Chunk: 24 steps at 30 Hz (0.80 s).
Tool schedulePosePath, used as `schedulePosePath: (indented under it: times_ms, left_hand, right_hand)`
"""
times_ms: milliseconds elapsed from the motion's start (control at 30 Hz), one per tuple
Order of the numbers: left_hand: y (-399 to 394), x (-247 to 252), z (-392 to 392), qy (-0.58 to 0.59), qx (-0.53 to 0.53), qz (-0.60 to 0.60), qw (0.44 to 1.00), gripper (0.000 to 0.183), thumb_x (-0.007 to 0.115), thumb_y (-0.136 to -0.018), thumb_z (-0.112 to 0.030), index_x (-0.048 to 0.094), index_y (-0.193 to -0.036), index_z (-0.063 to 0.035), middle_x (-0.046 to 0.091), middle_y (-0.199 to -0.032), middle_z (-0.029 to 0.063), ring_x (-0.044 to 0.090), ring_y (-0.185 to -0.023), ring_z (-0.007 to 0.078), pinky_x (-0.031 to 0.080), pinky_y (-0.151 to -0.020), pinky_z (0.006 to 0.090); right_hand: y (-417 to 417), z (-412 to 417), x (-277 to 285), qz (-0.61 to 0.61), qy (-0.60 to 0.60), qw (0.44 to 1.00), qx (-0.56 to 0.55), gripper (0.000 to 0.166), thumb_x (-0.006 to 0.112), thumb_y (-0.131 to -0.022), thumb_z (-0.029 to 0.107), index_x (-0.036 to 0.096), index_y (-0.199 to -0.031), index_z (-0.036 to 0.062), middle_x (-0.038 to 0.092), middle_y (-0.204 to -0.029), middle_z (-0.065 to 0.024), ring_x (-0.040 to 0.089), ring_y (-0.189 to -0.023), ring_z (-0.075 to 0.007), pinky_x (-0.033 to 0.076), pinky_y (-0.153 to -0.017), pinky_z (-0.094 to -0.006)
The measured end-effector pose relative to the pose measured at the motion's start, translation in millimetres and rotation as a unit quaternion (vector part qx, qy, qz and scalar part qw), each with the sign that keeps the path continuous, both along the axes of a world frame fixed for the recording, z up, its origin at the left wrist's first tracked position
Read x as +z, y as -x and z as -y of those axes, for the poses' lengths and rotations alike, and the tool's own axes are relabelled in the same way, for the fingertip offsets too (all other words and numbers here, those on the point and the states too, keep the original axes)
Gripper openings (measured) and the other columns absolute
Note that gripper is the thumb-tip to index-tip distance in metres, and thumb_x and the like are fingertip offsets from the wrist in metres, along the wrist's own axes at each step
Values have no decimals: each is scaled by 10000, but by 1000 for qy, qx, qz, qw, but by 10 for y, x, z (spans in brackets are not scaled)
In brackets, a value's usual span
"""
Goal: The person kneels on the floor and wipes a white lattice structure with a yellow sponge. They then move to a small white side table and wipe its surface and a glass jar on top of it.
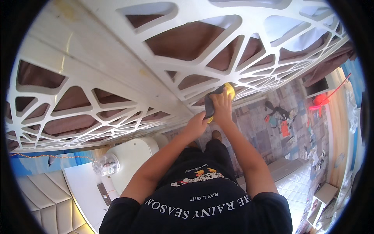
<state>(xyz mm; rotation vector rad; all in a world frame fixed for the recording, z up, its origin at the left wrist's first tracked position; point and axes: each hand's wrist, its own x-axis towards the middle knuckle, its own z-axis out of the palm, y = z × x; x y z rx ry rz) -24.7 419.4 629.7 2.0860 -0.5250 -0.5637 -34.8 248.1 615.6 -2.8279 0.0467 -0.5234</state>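
A yellow-and-grey cloth (209,106) is bunched under both hands at the lower part of a white openwork lattice panel (230,76). My right hand (222,106) lies over the cloth with its fingers stretched upward, and yellow fabric shows around the fingertips. Just below and to the left, my left hand (198,125) grips the cloth's lower end between thumb and fingers. Brown fabric (184,41) shows through the panel's cut-outs. Left of the hands runs a broad white post (117,58) with a few yellowish stains, and a second lattice panel (79,114) stands beyond it.
Behind my left arm are a pale rounded cabinet (131,155) and a clear round container (105,164). On the patterned floor (248,122) at right lie several scattered items, including a red-orange piece (285,128). A red dustpan-like object (320,101) and a small shelf (325,194) stand farther right.
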Motion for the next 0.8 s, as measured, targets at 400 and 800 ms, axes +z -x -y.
schedulePosePath:
  times_ms: [400, 800]
  left_hand:
    - [-337, -4, 596, -9, 75, -73, 994, 295, 532, -1043, -202, 556, -1232, 22, 681, -967, 169, 718, -765, 222, 551, -700, 374]
    - [56, 600, 61, 15, 148, 34, 988, 263, 541, -907, -94, 574, -1132, 38, 640, -1045, 288, 605, -1016, 480, 478, -902, 527]
  right_hand:
    - [-794, 577, -7, -120, 92, 988, 39, 223, 674, -746, 281, 778, -840, 108, 731, -766, -121, 727, -745, -345, 571, -719, -472]
    - [-208, 314, -45, -58, -29, 990, 127, 497, 599, -794, 104, 565, -1247, -97, 414, -1482, -291, 200, -1491, -504, 91, -1219, -622]
